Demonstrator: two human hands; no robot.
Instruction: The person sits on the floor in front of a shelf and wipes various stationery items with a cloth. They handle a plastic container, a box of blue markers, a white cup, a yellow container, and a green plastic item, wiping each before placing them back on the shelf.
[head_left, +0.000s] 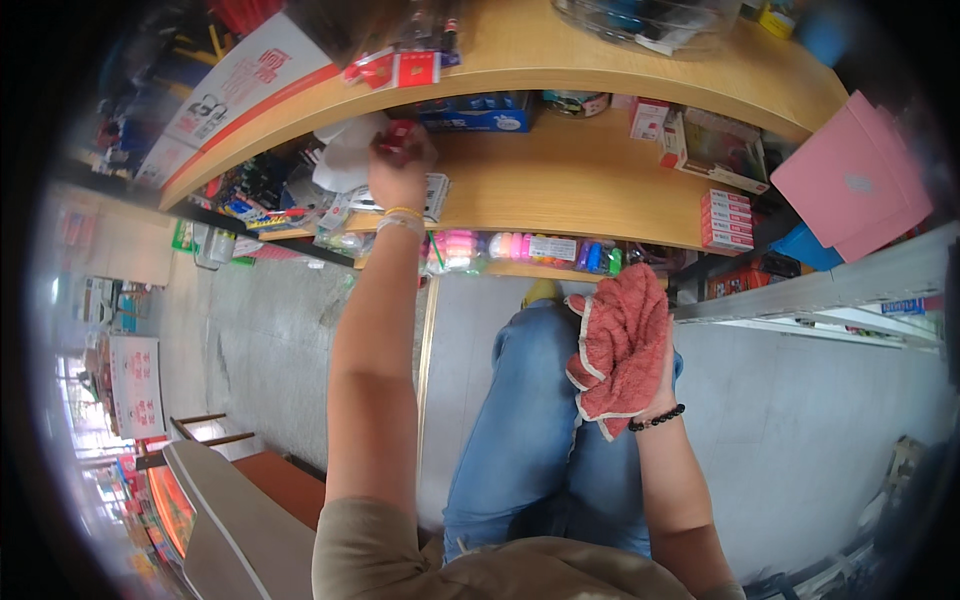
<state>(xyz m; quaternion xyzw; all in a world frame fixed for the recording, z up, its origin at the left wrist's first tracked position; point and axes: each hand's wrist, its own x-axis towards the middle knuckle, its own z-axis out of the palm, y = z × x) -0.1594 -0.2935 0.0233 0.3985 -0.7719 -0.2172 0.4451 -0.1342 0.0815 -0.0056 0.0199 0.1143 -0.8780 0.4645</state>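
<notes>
My left hand (399, 165) reaches onto the wooden shelf (555, 180), with its fingers closed on a small red item (401, 141) that is blurred. Just left of it are white rounded items (346, 154), and a white pack with printing (437, 196) lies by the wrist. A red cloth with white edging (626, 345) hangs over my right hand (663, 375), which holds it above my knees; its fingers are mostly hidden behind the cloth. A blue box (480, 120) stands at the shelf's back, right of my left hand.
Stacked small red-and-white boxes (726, 219) stand at the shelf's right end, near an open carton (712, 150). Pens and markers (255, 187) crowd the left end. Packs of coloured clay or similar (532, 247) fill the shelf below. A pink folder (851, 176) juts out at right.
</notes>
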